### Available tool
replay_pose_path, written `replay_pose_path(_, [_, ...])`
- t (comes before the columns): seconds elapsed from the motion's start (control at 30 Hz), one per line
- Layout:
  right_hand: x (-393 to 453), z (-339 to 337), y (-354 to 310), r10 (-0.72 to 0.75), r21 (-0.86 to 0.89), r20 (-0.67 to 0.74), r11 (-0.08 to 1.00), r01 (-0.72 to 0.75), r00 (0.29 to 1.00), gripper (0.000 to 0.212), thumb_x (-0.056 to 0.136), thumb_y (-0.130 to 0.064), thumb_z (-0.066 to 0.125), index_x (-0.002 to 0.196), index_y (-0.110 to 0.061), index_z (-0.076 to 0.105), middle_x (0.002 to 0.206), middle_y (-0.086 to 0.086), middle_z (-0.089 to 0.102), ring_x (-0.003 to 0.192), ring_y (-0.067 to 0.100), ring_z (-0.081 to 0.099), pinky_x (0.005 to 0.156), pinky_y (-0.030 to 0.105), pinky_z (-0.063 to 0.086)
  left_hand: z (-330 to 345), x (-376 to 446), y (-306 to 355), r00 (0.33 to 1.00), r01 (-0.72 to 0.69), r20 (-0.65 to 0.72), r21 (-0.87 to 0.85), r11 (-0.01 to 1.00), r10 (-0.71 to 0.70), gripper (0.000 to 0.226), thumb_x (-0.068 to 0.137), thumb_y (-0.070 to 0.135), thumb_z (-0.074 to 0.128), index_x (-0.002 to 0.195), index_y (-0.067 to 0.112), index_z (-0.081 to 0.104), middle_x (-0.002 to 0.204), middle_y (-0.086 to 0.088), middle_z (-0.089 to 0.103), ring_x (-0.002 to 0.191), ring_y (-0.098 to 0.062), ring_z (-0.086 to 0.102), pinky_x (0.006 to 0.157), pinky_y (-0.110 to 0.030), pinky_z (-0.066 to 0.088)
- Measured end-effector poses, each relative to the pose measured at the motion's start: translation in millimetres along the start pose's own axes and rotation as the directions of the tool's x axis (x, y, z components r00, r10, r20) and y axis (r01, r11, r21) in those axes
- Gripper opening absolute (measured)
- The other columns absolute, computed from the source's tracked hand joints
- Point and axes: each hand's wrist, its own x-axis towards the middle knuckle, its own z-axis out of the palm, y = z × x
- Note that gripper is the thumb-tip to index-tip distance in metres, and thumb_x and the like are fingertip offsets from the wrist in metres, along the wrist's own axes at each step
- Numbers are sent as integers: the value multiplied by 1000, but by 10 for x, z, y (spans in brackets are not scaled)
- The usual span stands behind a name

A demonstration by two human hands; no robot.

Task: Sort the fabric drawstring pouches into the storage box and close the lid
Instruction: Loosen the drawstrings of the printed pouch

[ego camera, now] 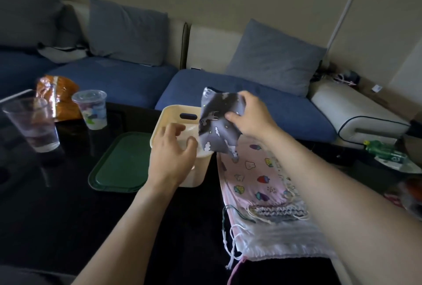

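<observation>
Above the storage box, right-hand fingers pinch grey pouch.

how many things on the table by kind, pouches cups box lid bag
Fabric drawstring pouches: 3 (grey cloud-print pouch in right hand, pink fruit-print pouch, white pouch)
Clear plastic cups: 2
Cream plastic storage box: 1
Green plastic lid: 1
Orange snack bag: 1
Total: 8

A clear plastic cup, a printed lidded cup and an orange snack bag stood on the dark table. Blue sofa with grey cushions lay behind.
</observation>
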Motion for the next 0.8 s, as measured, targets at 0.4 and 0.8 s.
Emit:
replay_pose_path(0.4, [717,991,-610,-141,-632,279,718,292,950,65,81,-4,69,139,-22,45,142,10,36,132,33,33,103,48,34,-23,224,-342,986,-31,162,386,922,-34,24,90,31,56,105,23,73,126,-2,58,130,-25,35,113,-37,16])
replay_pose_path(0.8, [755,1113,-617,186,-608,331,792,58,925,22,88,-4,60,110,-8,59,122,13,60,114,33,57,92,41,45,21,275,-332,983,13,169,330,944,-73,24,95,25,50,106,16,69,116,-4,59,120,-26,38,96,-36,31])
